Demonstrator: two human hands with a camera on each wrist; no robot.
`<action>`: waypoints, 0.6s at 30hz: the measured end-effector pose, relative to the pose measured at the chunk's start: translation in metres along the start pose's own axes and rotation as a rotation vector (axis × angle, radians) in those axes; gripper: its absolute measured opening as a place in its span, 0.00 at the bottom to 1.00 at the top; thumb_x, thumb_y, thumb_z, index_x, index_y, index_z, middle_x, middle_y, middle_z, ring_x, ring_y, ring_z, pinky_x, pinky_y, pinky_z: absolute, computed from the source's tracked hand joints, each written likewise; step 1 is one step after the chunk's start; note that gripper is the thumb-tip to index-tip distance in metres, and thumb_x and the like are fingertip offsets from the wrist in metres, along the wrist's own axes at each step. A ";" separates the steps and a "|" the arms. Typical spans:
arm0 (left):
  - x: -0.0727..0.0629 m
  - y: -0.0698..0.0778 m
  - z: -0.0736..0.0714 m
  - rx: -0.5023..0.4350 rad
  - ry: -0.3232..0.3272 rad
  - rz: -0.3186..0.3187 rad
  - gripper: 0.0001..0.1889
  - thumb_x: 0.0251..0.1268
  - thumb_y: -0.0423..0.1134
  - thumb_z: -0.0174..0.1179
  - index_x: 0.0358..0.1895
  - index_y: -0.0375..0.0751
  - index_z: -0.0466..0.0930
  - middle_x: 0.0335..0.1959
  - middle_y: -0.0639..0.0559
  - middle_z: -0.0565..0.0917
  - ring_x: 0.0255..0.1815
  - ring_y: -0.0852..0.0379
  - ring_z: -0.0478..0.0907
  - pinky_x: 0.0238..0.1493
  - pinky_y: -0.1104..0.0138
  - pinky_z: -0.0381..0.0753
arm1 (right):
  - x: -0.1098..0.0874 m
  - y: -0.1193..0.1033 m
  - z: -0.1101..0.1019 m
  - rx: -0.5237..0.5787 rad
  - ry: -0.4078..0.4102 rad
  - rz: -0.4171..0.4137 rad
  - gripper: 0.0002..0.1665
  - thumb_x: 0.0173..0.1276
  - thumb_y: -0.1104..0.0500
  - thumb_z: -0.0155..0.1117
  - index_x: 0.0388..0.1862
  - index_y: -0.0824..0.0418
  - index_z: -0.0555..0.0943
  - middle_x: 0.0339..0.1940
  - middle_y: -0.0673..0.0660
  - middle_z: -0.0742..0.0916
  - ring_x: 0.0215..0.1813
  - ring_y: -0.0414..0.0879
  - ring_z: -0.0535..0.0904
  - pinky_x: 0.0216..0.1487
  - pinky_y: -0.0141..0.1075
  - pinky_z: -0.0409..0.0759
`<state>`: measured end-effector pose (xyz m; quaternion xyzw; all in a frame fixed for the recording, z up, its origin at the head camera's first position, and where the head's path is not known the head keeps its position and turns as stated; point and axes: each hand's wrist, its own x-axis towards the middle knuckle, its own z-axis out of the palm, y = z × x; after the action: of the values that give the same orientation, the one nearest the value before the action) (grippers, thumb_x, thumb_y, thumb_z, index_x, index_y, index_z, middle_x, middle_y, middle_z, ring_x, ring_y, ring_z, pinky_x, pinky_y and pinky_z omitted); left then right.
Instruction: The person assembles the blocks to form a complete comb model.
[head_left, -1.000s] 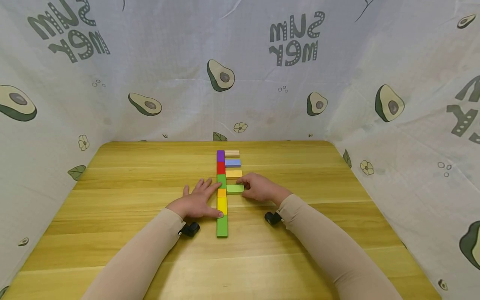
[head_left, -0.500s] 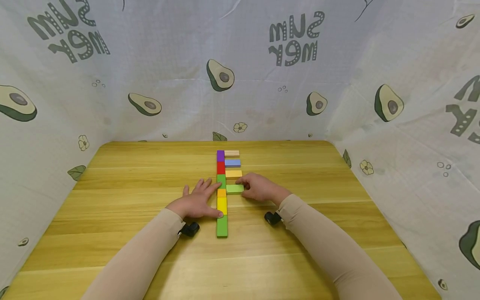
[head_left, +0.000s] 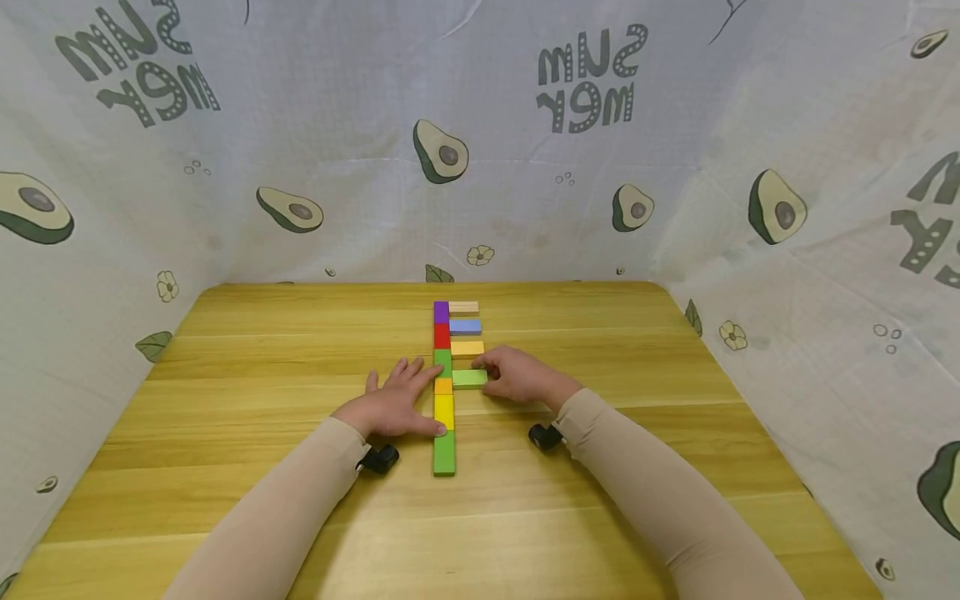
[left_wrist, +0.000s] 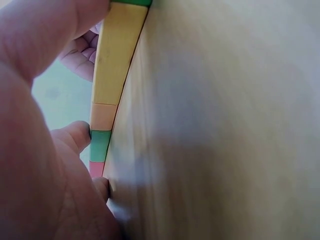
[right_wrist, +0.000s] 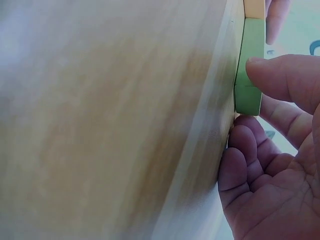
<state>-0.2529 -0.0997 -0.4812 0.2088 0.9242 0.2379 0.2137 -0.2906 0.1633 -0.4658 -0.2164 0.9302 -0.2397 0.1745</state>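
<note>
A straight column of coloured wooden blocks lies on the table: purple [head_left: 442,312], red [head_left: 442,336], green [head_left: 443,358], orange [head_left: 444,386], yellow [head_left: 445,410] and another green [head_left: 445,454] nearest. My left hand [head_left: 393,406] is spread along its left side, index fingertip at the upper green block and thumb at the yellow block [left_wrist: 114,55]. My right hand [head_left: 521,375] pinches the outer end of a light green block [head_left: 469,379] between thumb and index finger. That block lies crosswise, its inner end against the column. In the right wrist view, the thumb [right_wrist: 280,75] presses the light green block's side.
Beyond the light green block, a light yellow [head_left: 467,349], a blue [head_left: 465,327] and a natural wood block [head_left: 463,307] stick out rightward from the column, with gaps between them. The wooden table [head_left: 262,350] ends at an avocado-print cloth [head_left: 360,150] behind and at both sides.
</note>
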 end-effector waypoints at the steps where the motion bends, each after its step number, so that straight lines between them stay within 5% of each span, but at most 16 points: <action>1: 0.000 0.000 0.000 0.002 -0.001 0.000 0.56 0.58 0.69 0.70 0.87 0.65 0.48 0.90 0.47 0.41 0.90 0.39 0.31 0.78 0.27 0.25 | 0.000 0.000 0.000 0.004 0.001 0.000 0.26 0.72 0.62 0.70 0.68 0.62 0.81 0.43 0.55 0.82 0.46 0.48 0.76 0.53 0.40 0.78; 10: 0.000 0.001 0.000 0.003 -0.006 -0.008 0.57 0.59 0.67 0.70 0.87 0.62 0.47 0.90 0.45 0.41 0.89 0.37 0.32 0.78 0.26 0.25 | -0.005 0.004 -0.002 0.003 0.011 -0.016 0.26 0.71 0.62 0.70 0.68 0.63 0.81 0.42 0.55 0.81 0.45 0.48 0.75 0.51 0.40 0.77; 18: 0.001 0.007 -0.003 0.016 -0.009 -0.027 0.57 0.57 0.67 0.72 0.87 0.62 0.50 0.89 0.44 0.43 0.89 0.36 0.34 0.78 0.25 0.28 | -0.009 0.006 -0.005 -0.010 0.007 -0.025 0.27 0.71 0.61 0.71 0.68 0.64 0.81 0.53 0.58 0.86 0.51 0.49 0.78 0.63 0.46 0.81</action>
<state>-0.2531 -0.0944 -0.4755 0.1991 0.9278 0.2267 0.2195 -0.2870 0.1746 -0.4630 -0.2282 0.9292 -0.2377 0.1673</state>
